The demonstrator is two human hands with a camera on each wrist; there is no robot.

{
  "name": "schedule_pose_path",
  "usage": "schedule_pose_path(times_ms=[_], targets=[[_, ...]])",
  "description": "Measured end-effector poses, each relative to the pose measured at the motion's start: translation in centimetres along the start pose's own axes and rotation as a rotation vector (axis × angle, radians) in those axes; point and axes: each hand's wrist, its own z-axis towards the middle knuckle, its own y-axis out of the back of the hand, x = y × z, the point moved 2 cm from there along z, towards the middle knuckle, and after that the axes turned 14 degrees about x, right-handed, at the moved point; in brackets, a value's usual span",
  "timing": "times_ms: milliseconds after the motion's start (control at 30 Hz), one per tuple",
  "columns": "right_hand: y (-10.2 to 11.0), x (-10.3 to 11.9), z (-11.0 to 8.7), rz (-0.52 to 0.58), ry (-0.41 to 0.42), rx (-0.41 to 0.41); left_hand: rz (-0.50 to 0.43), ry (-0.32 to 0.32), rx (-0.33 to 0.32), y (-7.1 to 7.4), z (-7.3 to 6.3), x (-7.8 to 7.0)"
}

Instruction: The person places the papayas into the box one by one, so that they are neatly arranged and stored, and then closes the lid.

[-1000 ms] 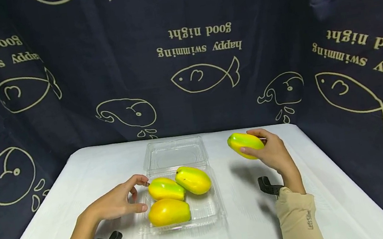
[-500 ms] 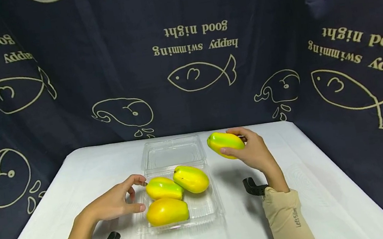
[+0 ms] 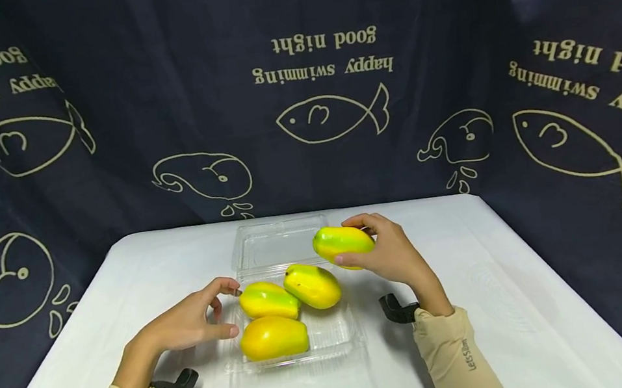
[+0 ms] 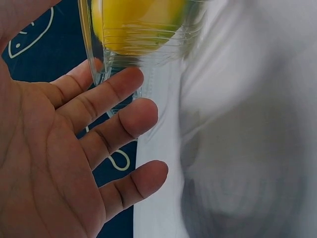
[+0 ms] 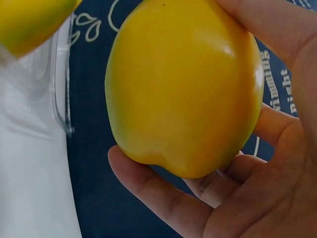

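- My right hand (image 3: pixel 392 250) held a yellow-green fruit (image 3: pixel 340 242) by its right end, thumb along the near side, fingers round the far side. Fruit was off the table (image 3: pixel 519 337), before the right part of the clear lid (image 3: pixel 276 246) as the head view had it.
- My left hand (image 3: pixel 186 320) held nothing: fingers loosely spread, thumb apart, by the left wall of the clear box (image 3: pixel 331 337). Could not tell whether a fingertip met the plastic.
- Three more in the box: near-left fruit (image 3: pixel 273 337), middle-left fruit (image 3: pixel 269 300), back-right fruit (image 3: pixel 314 287), the last two close together.
- Handling, my judgement: glossy skin, probably slick; body looked firm, likely light enough for one hand. Best hold seemed across the broad middle, thumb opposing fingers.
- Box walls looked thin, apt to flex or slide; a light touch at the rim seemed wiser than squeezing.
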Motion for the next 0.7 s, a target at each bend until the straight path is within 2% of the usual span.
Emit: schedule_pose_path(times_ms=[367,700], targets=[[-1.1,1.5,-0.1,-0.012,0.035,0.014,0.006,0.001,-0.002,0.0,0.1,-0.1],[-2.6,3.0,-0.3,-0.048,0.125,0.077,0.001,0.003,-0.004,-0.1,-0.1,-0.1]])
